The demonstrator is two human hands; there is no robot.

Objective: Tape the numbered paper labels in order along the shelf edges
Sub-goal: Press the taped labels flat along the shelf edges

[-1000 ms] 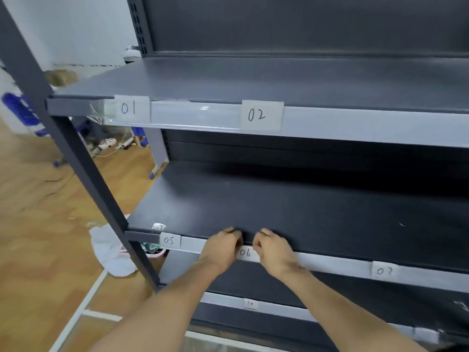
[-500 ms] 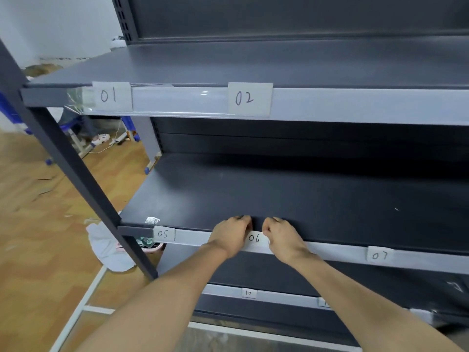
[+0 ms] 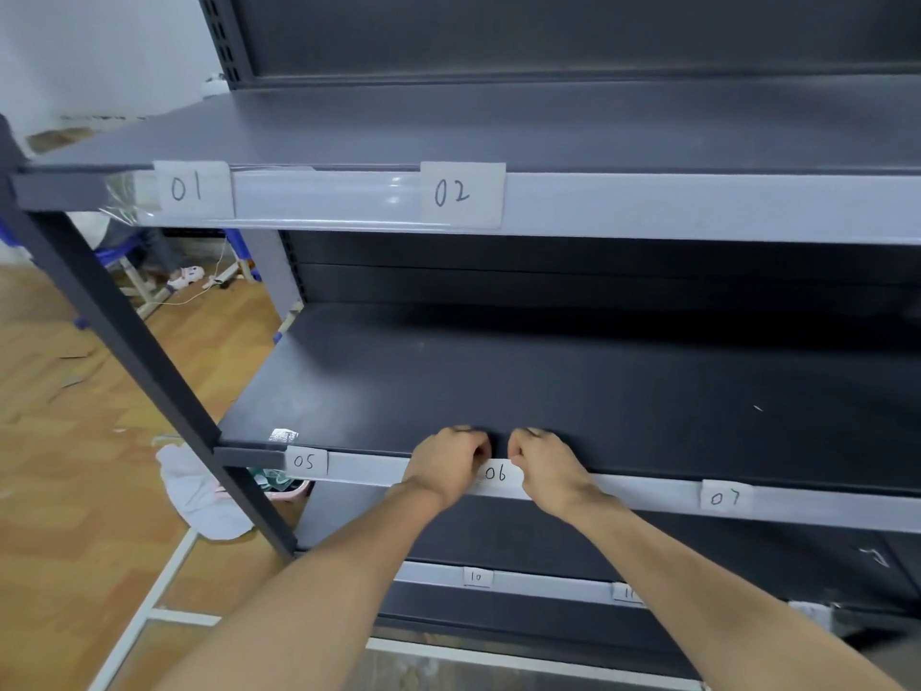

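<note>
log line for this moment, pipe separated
step: fixing white paper label 06 on grey middle shelf edge | left hand: holds left end | right hand: holds right end

One wide-angle view is being taken from the head, aimed forward and down at the shelving (image 3: 548, 37). The middle shelf edge (image 3: 648, 492) is seen from close up, low in frame; the top shelf (image 3: 548, 127) is looked down on slightly, and floor (image 3: 75, 491) is caught at left.
</note>
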